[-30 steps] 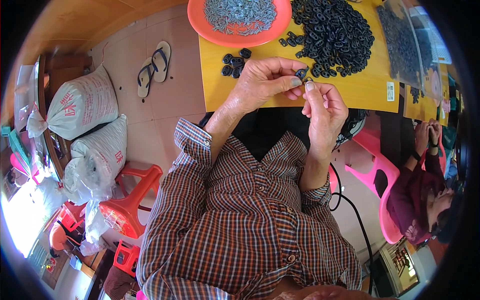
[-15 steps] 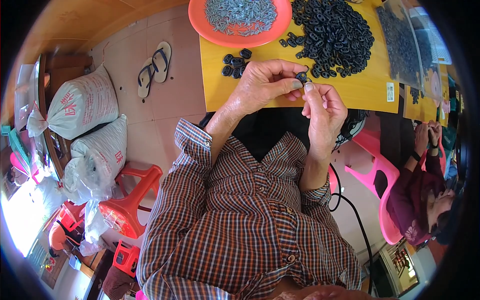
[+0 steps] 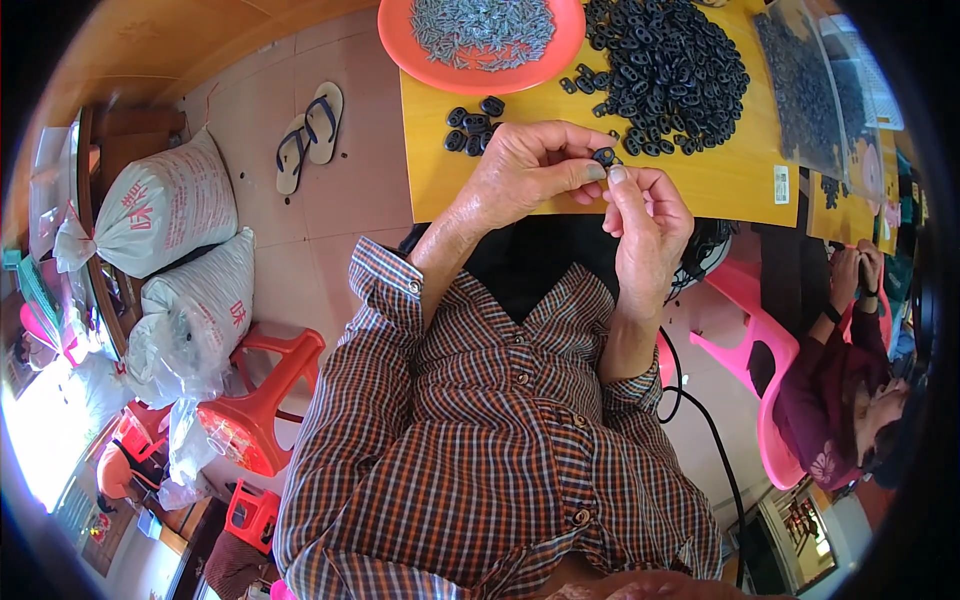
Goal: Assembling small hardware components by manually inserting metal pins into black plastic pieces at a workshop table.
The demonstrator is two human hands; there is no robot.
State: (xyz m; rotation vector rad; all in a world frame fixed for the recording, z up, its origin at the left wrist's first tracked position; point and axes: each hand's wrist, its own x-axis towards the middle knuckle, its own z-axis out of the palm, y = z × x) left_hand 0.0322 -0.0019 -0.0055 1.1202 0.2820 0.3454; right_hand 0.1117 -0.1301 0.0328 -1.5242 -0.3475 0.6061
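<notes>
Above the near edge of the yellow table (image 3: 450, 195), my two hands meet at one small black two-hole plastic piece (image 3: 604, 156). My left hand (image 3: 535, 170) pinches it between thumb and forefinger. My right hand (image 3: 645, 205) has thumb and forefinger closed at the piece's near side; whether they hold a second small part is hidden. Just beyond my left hand lies a small group of black pieces (image 3: 472, 128). A big heap of similar loose black pieces (image 3: 670, 75) spreads past my right hand. An orange-red plate (image 3: 400, 55) at the far edge carries many small grey screw-like pins (image 3: 480, 30).
Clear plastic bags of dark pieces (image 3: 805, 95) rest at the table's right. Another person (image 3: 830, 380) sits at the right by a pink chair (image 3: 765, 370). White sacks (image 3: 165, 205), a red stool (image 3: 260, 400) and flip-flops (image 3: 322, 125) are on the left. A black cable (image 3: 710, 430) hangs at my right.
The black piece has turned slightly between my fingertips, and shows a broader side now. Both hands stay in nearly the same place.
</notes>
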